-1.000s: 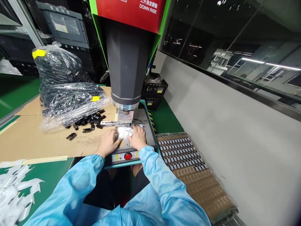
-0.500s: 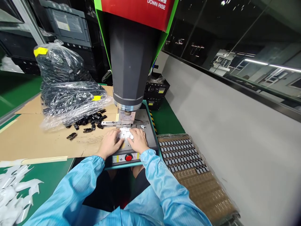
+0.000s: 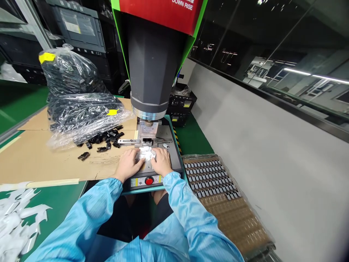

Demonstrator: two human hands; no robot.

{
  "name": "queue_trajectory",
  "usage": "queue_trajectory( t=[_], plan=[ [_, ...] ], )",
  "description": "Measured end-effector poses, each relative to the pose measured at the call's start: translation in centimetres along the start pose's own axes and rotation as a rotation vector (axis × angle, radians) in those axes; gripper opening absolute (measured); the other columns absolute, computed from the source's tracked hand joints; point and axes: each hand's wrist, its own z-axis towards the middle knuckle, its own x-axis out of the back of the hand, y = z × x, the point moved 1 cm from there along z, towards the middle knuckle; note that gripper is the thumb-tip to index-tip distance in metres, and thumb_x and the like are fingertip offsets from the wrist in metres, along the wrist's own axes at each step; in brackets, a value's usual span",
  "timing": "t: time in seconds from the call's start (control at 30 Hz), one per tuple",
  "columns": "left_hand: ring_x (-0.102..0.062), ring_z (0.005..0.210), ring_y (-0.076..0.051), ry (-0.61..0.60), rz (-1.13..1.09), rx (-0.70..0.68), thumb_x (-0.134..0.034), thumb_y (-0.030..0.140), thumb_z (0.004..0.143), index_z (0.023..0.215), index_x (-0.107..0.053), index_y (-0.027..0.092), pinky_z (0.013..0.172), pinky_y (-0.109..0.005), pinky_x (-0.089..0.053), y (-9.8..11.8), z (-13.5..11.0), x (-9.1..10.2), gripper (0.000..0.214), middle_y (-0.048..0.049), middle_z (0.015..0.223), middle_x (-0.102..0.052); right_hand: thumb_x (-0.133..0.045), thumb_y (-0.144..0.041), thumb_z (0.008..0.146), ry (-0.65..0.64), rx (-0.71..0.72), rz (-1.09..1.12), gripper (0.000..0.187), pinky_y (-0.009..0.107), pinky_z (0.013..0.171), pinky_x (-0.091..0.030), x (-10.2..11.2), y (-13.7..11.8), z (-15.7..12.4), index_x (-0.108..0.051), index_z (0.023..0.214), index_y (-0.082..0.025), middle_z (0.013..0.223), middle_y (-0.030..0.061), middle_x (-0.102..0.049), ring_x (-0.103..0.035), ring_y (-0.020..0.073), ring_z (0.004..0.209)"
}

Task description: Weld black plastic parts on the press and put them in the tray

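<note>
My left hand (image 3: 128, 164) rests on the machine's grey base plate at the left side of a small heap of white pieces (image 3: 146, 154). On the other side of the heap lies my right hand (image 3: 161, 162). Both hands have their fingers stretched forward and thumbs apart, with nothing gripped. Just beyond the fingertips, a dark part (image 3: 147, 142) sits in the metal fixture (image 3: 131, 142), below the press's pale tool block (image 3: 148, 128). A small light-coloured part (image 3: 165, 146) lies on the plate past my right fingers.
Loose black parts (image 3: 109, 136) and plastic bags of parts (image 3: 84, 112) occupy the cardboard at left. White scraps (image 3: 19, 222) cover the near-left table. At right is a tray (image 3: 226, 218) with rows of grey parts. A red button (image 3: 149, 181) is on the machine's front.
The press's tool block has risen off the fixture, and the dark part beneath it now shows. My hands stay beside the white pieces, the right thumb slightly farther right.
</note>
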Motion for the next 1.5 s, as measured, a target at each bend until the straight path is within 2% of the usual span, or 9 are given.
queue_trajectory(
  t=[0.2,0.3,0.5,0.7,0.87,1.0,1.13,1.33,1.5],
  plan=[
    [-0.067,0.101,-0.030,-0.019,-0.142,0.045,-0.063,0.052,0.099,0.132,-0.059,0.018,0.096,-0.048,-0.056,1.0,-0.5,0.1,0.048,-0.0152,0.126,-0.064,-0.058,-0.008,0.088,-0.026,0.067,0.145,0.057,0.044,0.117,-0.049,-0.5,0.5,0.2,-0.060,0.144,-0.018,0.144,0.0134,-0.062,-0.060,0.0263,0.127],
    [-0.067,0.092,-0.026,-0.005,-0.190,0.056,-0.063,0.051,0.099,0.132,-0.059,0.019,0.093,-0.047,-0.057,1.0,0.0,0.6,0.047,-0.0130,0.121,-0.064,-0.060,-0.010,0.090,0.013,0.068,0.196,0.053,0.041,0.114,-0.052,-0.3,1.2,1.0,-0.062,0.142,-0.020,0.140,0.0121,-0.063,-0.063,0.0247,0.124],
    [-0.065,0.091,-0.027,0.057,-0.166,0.119,-0.065,0.050,0.095,0.131,-0.066,0.019,0.088,-0.044,-0.055,-0.3,5.1,1.6,0.048,-0.0117,0.113,-0.066,-0.071,-0.027,0.096,0.042,-0.056,0.129,0.044,0.040,0.106,-0.054,0.1,1.6,6.1,-0.063,0.138,-0.020,0.131,0.0116,-0.069,-0.067,0.0262,0.116],
    [-0.067,0.108,-0.032,-0.158,-0.287,-0.055,-0.069,0.051,0.089,0.118,-0.076,0.021,0.099,-0.046,-0.054,-0.9,10.5,0.9,0.042,-0.0131,0.116,-0.074,-0.076,-0.034,0.093,-0.066,-0.116,0.057,0.040,0.039,0.096,-0.054,-0.5,0.6,9.9,-0.066,0.128,-0.017,0.114,0.0118,-0.075,-0.070,0.0284,0.105],
    [-0.071,0.098,-0.030,-0.191,-0.568,0.040,-0.082,0.056,0.079,0.110,-0.079,0.019,0.094,-0.044,-0.057,-0.8,11.5,0.8,0.048,-0.0102,0.101,-0.077,-0.075,-0.035,0.092,-0.043,-0.179,0.205,0.022,0.033,0.084,-0.055,-0.9,0.6,10.8,-0.073,0.108,-0.020,0.089,0.0038,-0.074,-0.070,0.0234,0.086],
    [-0.069,0.083,-0.026,-0.126,-0.710,0.244,-0.085,0.057,0.078,0.111,-0.079,0.016,0.082,-0.040,-0.057,-0.2,9.5,1.3,0.053,-0.0078,0.088,-0.075,-0.070,-0.034,0.091,0.007,-0.241,0.447,0.021,0.028,0.076,-0.055,-1.1,0.9,10.0,-0.073,0.106,-0.019,0.072,-0.0021,-0.067,-0.065,0.0176,0.071],
    [-0.070,0.089,-0.023,-0.038,-0.930,0.411,-0.087,0.057,0.079,0.129,-0.073,0.016,0.085,-0.038,-0.058,1.6,4.3,1.7,0.066,-0.0067,0.093,-0.075,-0.067,-0.035,0.092,0.109,-0.283,0.785,0.033,0.031,0.079,-0.060,-1.4,0.4,5.5,-0.070,0.121,-0.019,0.089,0.0033,-0.075,-0.071,0.0176,0.079],
    [-0.072,0.091,-0.021,-0.027,-1.181,0.438,-0.091,0.051,0.079,0.122,-0.073,0.019,0.090,-0.036,-0.060,5.9,-4.3,1.8,0.057,-0.0066,0.099,-0.077,-0.073,-0.033,0.087,0.094,-0.248,1.097,0.038,0.038,0.096,-0.063,-1.2,-2.7,-4.0,-0.065,0.123,-0.022,0.111,0.0078,-0.077,-0.077,0.0216,0.104],
    [-0.072,0.089,-0.019,-0.068,-1.235,0.445,-0.090,0.046,0.081,0.120,-0.073,0.021,0.088,-0.035,-0.061,7.2,-8.0,1.5,0.049,-0.0066,0.104,-0.078,-0.071,-0.027,0.087,0.088,-0.246,1.096,0.038,0.040,0.103,-0.063,-0.5,-4.8,-8.3,-0.066,0.125,-0.023,0.124,0.0099,-0.076,-0.074,0.0229,0.118]
  ],
)
